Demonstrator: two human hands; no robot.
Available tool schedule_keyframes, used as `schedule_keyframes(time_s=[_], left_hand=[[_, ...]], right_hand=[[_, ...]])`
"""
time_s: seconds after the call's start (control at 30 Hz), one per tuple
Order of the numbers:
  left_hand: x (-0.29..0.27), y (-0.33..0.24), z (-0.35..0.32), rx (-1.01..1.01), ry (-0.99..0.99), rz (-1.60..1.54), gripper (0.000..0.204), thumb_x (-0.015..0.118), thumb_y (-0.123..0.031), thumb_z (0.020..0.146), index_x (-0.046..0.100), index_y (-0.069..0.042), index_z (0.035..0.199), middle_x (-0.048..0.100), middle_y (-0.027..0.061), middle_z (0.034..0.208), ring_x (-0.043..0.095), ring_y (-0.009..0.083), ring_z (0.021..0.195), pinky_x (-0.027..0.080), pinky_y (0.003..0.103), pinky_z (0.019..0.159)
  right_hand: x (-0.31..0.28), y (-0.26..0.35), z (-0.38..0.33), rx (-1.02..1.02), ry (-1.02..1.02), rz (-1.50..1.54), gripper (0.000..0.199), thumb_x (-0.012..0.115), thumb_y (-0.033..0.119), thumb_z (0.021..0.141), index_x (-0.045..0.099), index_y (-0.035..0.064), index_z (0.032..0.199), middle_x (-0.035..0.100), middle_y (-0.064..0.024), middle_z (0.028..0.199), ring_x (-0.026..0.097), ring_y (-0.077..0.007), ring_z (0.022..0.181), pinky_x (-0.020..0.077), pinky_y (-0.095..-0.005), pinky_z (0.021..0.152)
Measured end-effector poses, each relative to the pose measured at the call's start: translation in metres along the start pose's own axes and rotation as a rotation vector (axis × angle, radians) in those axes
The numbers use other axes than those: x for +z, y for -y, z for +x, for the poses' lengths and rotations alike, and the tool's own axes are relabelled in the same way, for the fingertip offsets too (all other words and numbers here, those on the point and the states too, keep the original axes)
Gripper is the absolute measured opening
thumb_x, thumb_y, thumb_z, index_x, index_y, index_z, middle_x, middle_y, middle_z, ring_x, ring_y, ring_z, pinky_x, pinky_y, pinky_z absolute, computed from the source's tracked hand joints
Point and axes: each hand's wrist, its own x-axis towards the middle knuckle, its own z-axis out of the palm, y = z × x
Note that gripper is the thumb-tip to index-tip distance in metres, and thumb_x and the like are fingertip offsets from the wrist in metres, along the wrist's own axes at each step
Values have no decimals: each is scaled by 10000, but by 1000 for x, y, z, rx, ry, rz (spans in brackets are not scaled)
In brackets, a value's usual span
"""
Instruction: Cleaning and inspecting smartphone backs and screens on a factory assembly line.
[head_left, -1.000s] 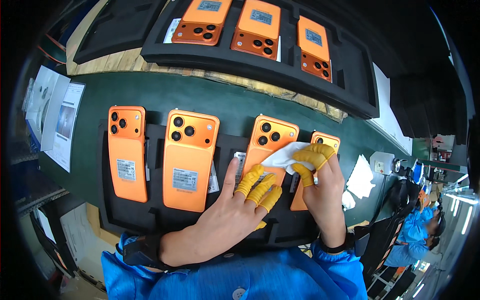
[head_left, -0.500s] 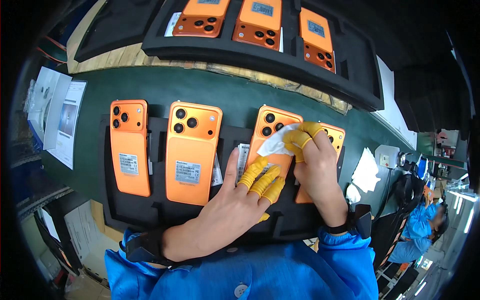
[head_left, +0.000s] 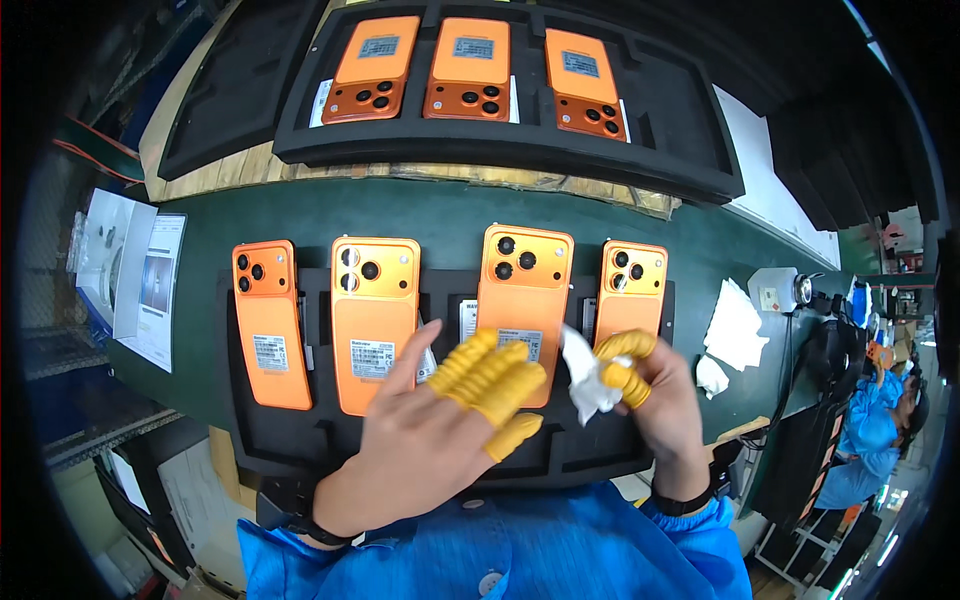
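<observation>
On the green table [head_left: 440, 210], the white cloth [head_left: 585, 378] pinched by the right hand [head_left: 668, 408] has been drawn off the black tray's [head_left: 275, 432] third orange phone [head_left: 525, 300] from the left, baring its cameras [head_left: 503, 270], while nothing appears grasped by the left hand [head_left: 425, 435].

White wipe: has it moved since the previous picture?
Yes: against the near black tray, the white wipe has moved rightward and toward the person.

Four orange phones [head_left: 375, 315] lay in a row on a black tray [head_left: 275, 440] atop a green tabletop [head_left: 450, 212]; the right hand [head_left: 665, 395] pinched a crumpled white wipe [head_left: 588, 385], while the left hand [head_left: 425, 435], fingers extended, partly hid the third phone from the left [head_left: 525, 300]
</observation>
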Motion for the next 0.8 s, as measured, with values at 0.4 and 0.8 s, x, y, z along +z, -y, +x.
schedule_keyframes(time_s=[0.4,0.8], left_hand=[[19,-4,-15,-567,-108,-1129,580,692,-59,830,388,-14,1322,620,110,1130,615,162,1000,469,291,900],[31,-17,-17,-587,-144,-1170,468,604,61,853,424,25,1284,646,110,998,640,161,959,483,251,851]], right_hand=[[34,-28,-14,71,219,521,220,549,174,942,510,44,1117,608,-51,882,543,-79,651,375,-193,475],[36,-35,-24,-114,125,372,217,570,112,931,503,26,1118,601,-46,908,561,-75,662,437,-193,520]])
